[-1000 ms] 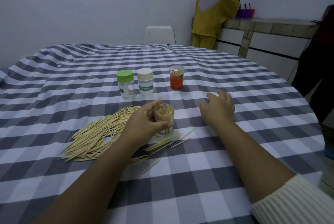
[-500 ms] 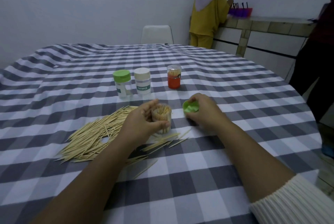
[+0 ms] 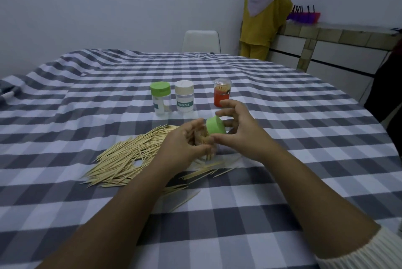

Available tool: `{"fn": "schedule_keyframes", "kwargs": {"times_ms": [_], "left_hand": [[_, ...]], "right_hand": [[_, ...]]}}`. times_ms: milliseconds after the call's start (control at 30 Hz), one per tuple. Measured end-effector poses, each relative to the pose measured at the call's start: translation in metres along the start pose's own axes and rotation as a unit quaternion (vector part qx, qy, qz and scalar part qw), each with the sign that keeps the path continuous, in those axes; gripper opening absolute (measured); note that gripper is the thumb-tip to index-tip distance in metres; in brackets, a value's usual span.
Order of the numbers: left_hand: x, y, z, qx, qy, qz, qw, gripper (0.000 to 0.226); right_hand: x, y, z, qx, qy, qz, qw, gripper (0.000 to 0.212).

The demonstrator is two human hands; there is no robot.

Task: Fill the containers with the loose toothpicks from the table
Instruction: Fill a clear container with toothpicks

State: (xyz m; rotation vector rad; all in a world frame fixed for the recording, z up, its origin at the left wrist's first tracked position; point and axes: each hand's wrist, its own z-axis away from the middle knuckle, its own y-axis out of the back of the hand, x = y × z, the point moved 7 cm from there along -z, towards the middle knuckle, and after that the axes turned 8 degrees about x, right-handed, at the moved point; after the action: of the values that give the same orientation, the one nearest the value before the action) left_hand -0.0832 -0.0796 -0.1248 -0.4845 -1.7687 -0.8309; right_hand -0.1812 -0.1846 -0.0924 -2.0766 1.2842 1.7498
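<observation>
At centre frame the left hand (image 3: 181,149) gripped a clear container (image 3: 205,144) packed with toothpicks, fingers curled around it. The right hand (image 3: 241,131) pinched a green lid (image 3: 215,125) tilted at the container's mouth. Loose toothpicks (image 3: 128,158) lay heaped left of centre on the checked tablecloth (image 3: 282,129). Three containers stood above: green-lidded (image 3: 160,98), cream-lidded (image 3: 184,99), orange (image 3: 222,95).

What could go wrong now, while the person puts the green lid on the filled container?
The green lid sits tilted at the mouth of the filled container, so it might catch on toothpick tips and jam. The left hand holds the container over the loose toothpicks; a slip might spill it.
</observation>
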Motion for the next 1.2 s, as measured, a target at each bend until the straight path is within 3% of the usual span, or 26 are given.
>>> {"fn": "schedule_keyframes", "kwargs": {"times_ms": [200,367,667,800,900,967,1067,1133,1200], "left_hand": [[0.000,0.000,0.000,0.000,-0.020,0.006,1.000,0.070],[0.000,0.000,-0.001,0.004,-0.027,0.029,0.999,0.060],[-0.001,-0.002,-0.002,0.003,-0.037,0.026,0.999,0.064],[0.002,-0.001,0.002,0.008,-0.042,0.001,0.999,0.066],[0.005,0.000,0.004,0.018,-0.043,-0.026,0.999,0.075],[0.003,0.000,0.004,0.014,-0.031,-0.007,0.999,0.080],[0.002,0.000,0.004,0.019,-0.029,-0.008,0.999,0.082],[0.005,0.001,0.004,0.026,-0.038,-0.033,0.998,0.082],[0.003,0.001,0.003,0.025,-0.031,-0.032,0.999,0.083]], "right_hand": [[-0.003,-0.007,0.003,0.026,0.027,0.020,0.999,0.042],[-0.007,-0.012,0.004,0.016,0.056,0.023,0.998,0.043],[-0.012,-0.016,0.004,-0.047,0.047,0.036,0.997,0.040],[-0.012,-0.017,0.003,0.035,0.028,0.092,0.995,0.057],[-0.004,-0.020,0.005,0.004,-0.023,0.054,0.998,0.081],[-0.002,-0.018,0.006,-0.012,-0.030,0.043,0.999,0.072],[-0.002,-0.014,0.006,0.050,-0.017,0.049,0.997,0.055],[0.002,-0.017,0.006,0.063,-0.035,0.036,0.997,0.063],[0.003,-0.020,0.007,0.028,-0.058,0.013,0.998,0.076]]}}
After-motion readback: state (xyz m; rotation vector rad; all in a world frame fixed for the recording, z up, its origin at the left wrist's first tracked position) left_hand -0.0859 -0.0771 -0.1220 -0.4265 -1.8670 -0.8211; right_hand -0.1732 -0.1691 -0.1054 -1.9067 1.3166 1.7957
